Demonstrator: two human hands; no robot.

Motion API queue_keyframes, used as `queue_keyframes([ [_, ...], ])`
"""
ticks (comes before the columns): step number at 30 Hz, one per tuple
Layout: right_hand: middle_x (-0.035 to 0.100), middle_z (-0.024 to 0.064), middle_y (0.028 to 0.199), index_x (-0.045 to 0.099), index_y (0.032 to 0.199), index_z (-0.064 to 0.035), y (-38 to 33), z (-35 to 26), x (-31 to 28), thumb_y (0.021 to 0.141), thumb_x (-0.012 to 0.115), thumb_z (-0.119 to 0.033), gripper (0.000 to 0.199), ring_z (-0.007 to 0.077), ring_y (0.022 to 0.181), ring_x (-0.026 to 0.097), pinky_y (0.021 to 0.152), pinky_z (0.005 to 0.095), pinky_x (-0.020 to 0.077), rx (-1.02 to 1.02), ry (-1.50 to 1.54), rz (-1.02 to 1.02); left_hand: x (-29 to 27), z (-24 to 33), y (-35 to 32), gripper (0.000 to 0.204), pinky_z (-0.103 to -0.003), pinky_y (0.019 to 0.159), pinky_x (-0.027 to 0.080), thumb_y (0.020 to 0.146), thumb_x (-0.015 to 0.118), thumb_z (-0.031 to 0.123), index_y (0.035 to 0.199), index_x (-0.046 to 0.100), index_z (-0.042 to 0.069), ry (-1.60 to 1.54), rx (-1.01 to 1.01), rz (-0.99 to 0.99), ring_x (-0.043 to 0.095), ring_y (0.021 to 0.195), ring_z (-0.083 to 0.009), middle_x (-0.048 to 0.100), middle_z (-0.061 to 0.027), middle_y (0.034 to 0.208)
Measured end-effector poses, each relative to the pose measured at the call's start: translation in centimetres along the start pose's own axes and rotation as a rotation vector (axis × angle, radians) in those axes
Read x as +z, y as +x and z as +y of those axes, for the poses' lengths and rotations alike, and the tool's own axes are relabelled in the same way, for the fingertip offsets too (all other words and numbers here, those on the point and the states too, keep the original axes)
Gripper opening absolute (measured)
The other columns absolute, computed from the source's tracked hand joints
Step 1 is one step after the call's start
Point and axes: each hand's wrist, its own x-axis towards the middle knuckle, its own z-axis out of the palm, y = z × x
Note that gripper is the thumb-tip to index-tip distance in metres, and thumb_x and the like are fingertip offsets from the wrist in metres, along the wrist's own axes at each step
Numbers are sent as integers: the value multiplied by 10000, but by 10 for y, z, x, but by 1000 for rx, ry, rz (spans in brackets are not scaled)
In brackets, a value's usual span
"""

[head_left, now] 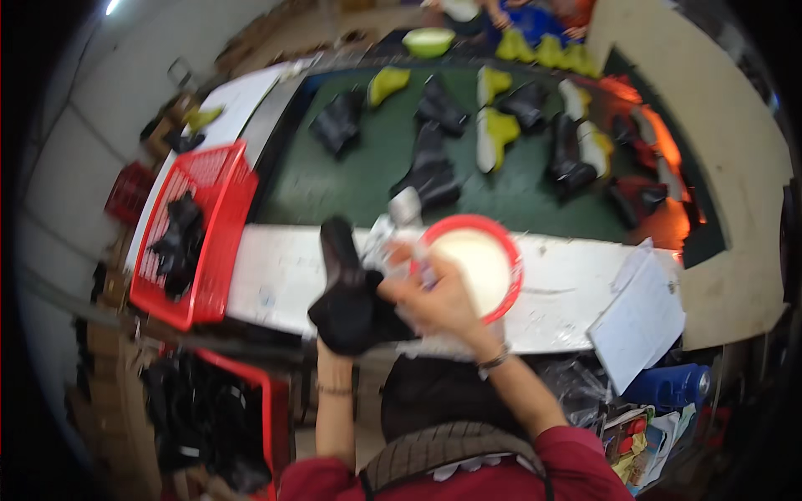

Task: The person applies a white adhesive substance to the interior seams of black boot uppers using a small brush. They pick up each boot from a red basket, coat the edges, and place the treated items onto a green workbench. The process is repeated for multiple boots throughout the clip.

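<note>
My left hand (344, 321) is pushed inside a black shoe upper (349, 288) and holds it up over the white bench edge (276, 280). My right hand (434, 292) grips a brush (399, 219) whose grey head points up and away, next to the shoe. Just right of that hand stands a red bowl (512, 259) filled with white glue. The picture is blurred, so the fingers are hard to make out.
A green conveyor belt (359, 179) behind the bench carries several black uppers and yellow-white soles. A red basket (219, 188) with black uppers sits at the left, another red crate (276, 401) below it. White paper sheets (639, 321) lie at the right.
</note>
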Motion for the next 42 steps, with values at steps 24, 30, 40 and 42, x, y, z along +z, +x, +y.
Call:
queue_keyframes([
  [24,568,165,975,615,1106,-21,-19,20,54,864,671,-44,249,369,836,630,692,426,519,-311,-613,-114,-41,4,-46,409,-287,871,512,961,664,54,1359,597,-10,-424,-606,171,650,1043,-170,673,-118,1237],
  [30,599,152,927,680,1066,-3,-23,24,51,886,686,-19,181,349,773,637,662,413,500,-222,-631,-111,-37,12,-35,299,-266,785,522,954,564,-42,1223,689,-8,-163,-454,101,651,914,-141,696,-117,1108],
  [40,579,156,785,647,883,42,5,49,33,989,668,-212,276,288,650,563,588,401,406,5,-589,-43,-15,-16,-19,234,-241,830,532,993,594,21,1181,724,-30,-298,-683,48,656,902,-77,755,-54,1017],
  [42,576,157,759,645,868,41,6,53,32,989,668,-224,292,291,632,562,583,405,406,28,-589,-36,-13,-20,-18,237,-237,823,530,997,597,26,1190,722,-33,-356,-688,52,653,904,-75,751,-49,1030],
])
